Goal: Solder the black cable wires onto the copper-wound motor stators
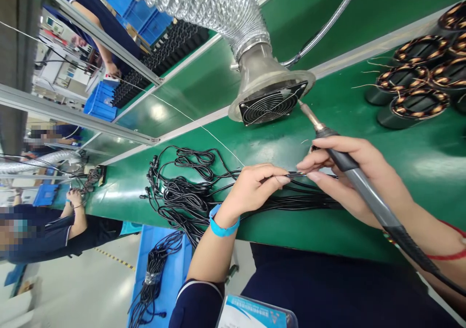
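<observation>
Clerk: Containers, taking the left hand (255,187) as clock centre?
Inspector: One blue bin (180,265) at eight o'clock, beside the green bench (124,187). It holds one taped cable bundle (156,257).
Clerk: Position of the worked cable?
Inspector: The black cable (294,174) lies between the two hands, over the bench. The left thumb and fingers are closed on it, and its end projects at three o'clock, towards the right fingertips.
Clerk: The right hand (309,167)?
Inspector: It grips a soldering iron (367,187), metal tip raised towards the fan (271,105) at twelve o'clock. Its thumb and fingertips meet near the cable end; whether they pinch it I cannot tell, the view being poor.
Clerk: Counts?
Inspector: One iron, one fan. At least six coil-wound cylinders (396,119) at two o'clock. The cable pile (185,197), nine o'clock, is too tangled to count.
</observation>
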A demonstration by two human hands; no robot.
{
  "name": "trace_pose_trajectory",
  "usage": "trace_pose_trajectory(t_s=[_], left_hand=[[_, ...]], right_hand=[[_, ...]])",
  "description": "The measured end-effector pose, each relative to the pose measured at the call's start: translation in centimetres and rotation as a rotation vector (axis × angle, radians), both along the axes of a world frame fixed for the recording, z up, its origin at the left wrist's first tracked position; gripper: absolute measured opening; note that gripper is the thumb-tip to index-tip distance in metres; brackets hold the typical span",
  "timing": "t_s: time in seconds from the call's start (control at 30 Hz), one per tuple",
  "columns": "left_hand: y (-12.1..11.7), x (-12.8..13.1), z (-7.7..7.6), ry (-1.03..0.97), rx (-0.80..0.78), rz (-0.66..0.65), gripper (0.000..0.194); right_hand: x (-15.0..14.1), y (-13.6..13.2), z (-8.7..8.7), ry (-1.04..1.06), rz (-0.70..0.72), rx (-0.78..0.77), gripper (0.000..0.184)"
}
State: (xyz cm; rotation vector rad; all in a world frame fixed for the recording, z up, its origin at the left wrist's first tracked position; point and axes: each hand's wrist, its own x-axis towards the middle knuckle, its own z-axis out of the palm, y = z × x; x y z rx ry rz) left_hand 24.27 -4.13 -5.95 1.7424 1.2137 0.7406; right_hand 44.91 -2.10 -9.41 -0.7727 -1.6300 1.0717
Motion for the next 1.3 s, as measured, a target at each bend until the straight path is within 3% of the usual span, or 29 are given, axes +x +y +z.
trace_pose_trajectory(t_s=[0.13,0.37,0.6,0.8,0.93,1.07,1.17,1.3], left_hand=[[0.1,0.0,-0.3,-0.028,-0.063,-0.042,0.034],[0.3,0.1,-1.0,-0.146,0.04,0.026,0.044],[0.6,1.4,-1.3,0.051,0.177,0.055,0.043],[0.3,1.8,-1.4,0.165,0.151,0.044,0.044],[0.6,1.7,-0.9,0.152,0.123,0.076,0.043],[0.7,1.7,-0.7,0.138,0.12,0.017,0.042],[0.4,2.0,-0.7,0.033,-0.01,0.089,0.03],[0.3,2.5,-0.7,-0.257,-0.354,0.126,0.025]], right_hand=[[-0.1,0.0,0.3,-0.055,-0.006,0.041,0.033],[-0.6,0.1,-0.5,0.023,-0.016,0.008,0.031],[-0.6,0.3,-1.4,0.027,-0.023,0.012,0.039],[-0.6,0.4,-1.3,-0.012,-0.026,0.054,0.042],[-0.5,0.4,-1.5,-0.03,-0.043,0.093,0.045],[-0.3,0.5,-1.6,-0.054,-0.058,0.124,0.046],[-0.2,0.7,-1.5,-0.075,-0.064,0.145,0.045],[-0.1,1.0,-1.5,-0.074,-0.074,0.14,0.045]])
